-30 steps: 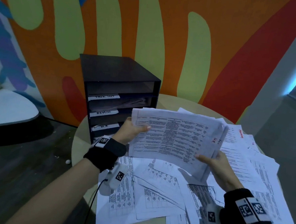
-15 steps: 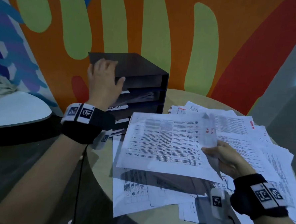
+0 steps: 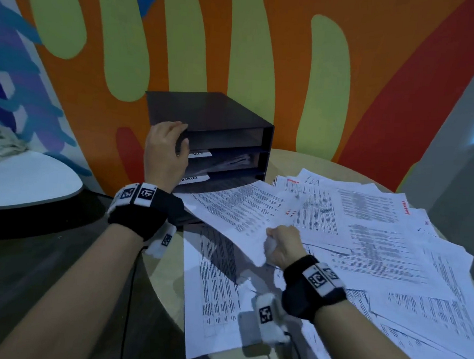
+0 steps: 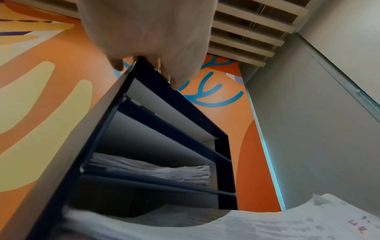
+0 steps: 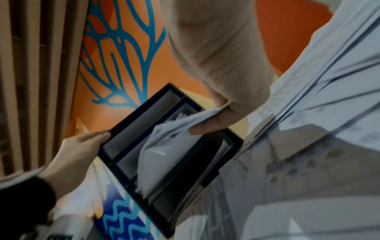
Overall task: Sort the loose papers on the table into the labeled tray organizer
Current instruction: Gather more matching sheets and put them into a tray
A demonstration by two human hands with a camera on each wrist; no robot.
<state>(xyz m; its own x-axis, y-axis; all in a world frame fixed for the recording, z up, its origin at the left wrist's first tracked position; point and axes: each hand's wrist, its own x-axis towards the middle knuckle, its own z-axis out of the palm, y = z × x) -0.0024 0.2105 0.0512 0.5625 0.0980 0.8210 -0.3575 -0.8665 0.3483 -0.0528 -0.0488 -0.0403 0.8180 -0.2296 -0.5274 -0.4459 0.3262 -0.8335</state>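
Observation:
A black tray organizer [image 3: 222,123] with white labels stands at the back left of the round table [image 3: 166,272]. My left hand [image 3: 167,150] grips its top front left corner, fingers over the top and thumb at the front [image 4: 144,48]. My right hand [image 3: 280,247] pinches the near corner of a printed sheet [image 3: 237,207]. The sheet's far end reaches into a lower slot of the organizer [image 5: 170,146]. Loose printed papers [image 3: 379,243] cover the right and front of the table. A stack of sheets [image 4: 156,168] lies in one middle tray.
A painted orange and green wall [image 3: 265,56] rises right behind the organizer. A white rounded table [image 3: 22,180] stands to the left across a dark gap. A grey wall [image 3: 455,137] is at the right.
My left hand let go of the sheet and went up to the organizer's top corner. My right hand carried the sheet left and down, so its far end now enters a lower slot.

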